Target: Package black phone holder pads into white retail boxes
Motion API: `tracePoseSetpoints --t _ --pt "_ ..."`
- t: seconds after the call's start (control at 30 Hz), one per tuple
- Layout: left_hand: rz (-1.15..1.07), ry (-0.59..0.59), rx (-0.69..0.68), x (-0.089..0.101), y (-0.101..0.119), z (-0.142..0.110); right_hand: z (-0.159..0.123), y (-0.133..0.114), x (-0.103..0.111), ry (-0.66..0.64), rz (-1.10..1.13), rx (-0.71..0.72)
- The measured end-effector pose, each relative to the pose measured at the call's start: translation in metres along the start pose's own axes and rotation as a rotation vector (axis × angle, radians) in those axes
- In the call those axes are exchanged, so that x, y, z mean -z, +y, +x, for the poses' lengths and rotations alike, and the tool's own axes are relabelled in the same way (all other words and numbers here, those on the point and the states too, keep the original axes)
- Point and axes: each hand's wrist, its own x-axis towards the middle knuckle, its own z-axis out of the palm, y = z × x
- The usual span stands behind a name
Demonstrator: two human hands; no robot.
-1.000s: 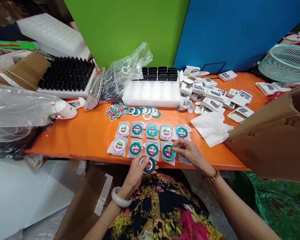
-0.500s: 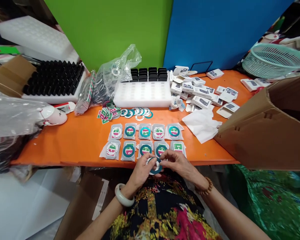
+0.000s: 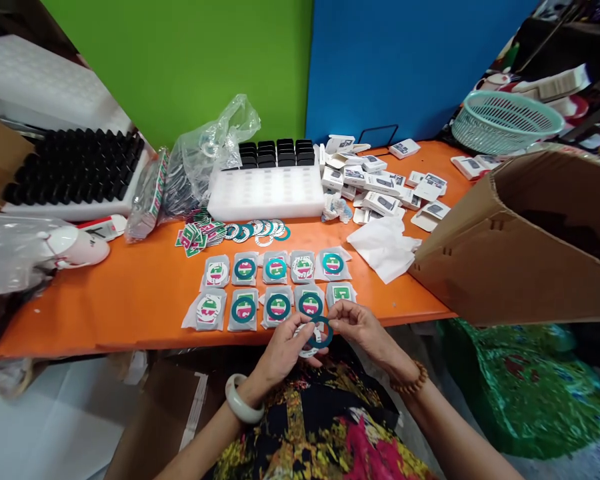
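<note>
My left hand (image 3: 286, 347) is closed on a white ring (image 3: 307, 351) just off the table's front edge. A teal ring (image 3: 322, 343) overlaps it, its right rim pinched between the thumb and fingers of my right hand (image 3: 363, 331). Beyond my hands lie two rows of small grey-wrapped packets (image 3: 243, 309), each with a green and pink card on top. Most bear a teal or white ring; the front-right packet (image 3: 341, 293) shows its card without one. Behind them lie a line of loose rings (image 3: 265, 231) and a heap of cards (image 3: 200, 235).
A white foam tray (image 3: 266, 193) with black pieces stands at the back. Small white boxes (image 3: 380, 183) are piled to its right. An open cardboard box (image 3: 520, 260) fills the right end of the orange table (image 3: 115, 293). A teal basket (image 3: 505, 123) stands behind it.
The teal ring has shifted right in my right fingers, uncovering more of the white ring in my left hand. The view has turned slightly right.
</note>
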Motion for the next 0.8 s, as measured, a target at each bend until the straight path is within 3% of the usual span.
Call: tracePoseSetpoints --t 0.17,0.33,0.57,0.8 --pt "0.010 0.025 0.016 0.008 0.007 0.000 0.002 -0.003 0.027 0.197 0.020 0.037" --pt "-0.040 0.147 -0.023 0.020 0.028 0.001 0.013 0.000 0.049 0.357 -0.037 0.081" --pt "-0.092 0.265 -0.146 0.034 0.046 0.007 0.024 0.014 0.051 0.426 -0.256 0.159" --pt "0.016 0.389 -0.305 0.052 0.070 0.030 0.022 0.018 0.052 0.627 -0.546 0.309"
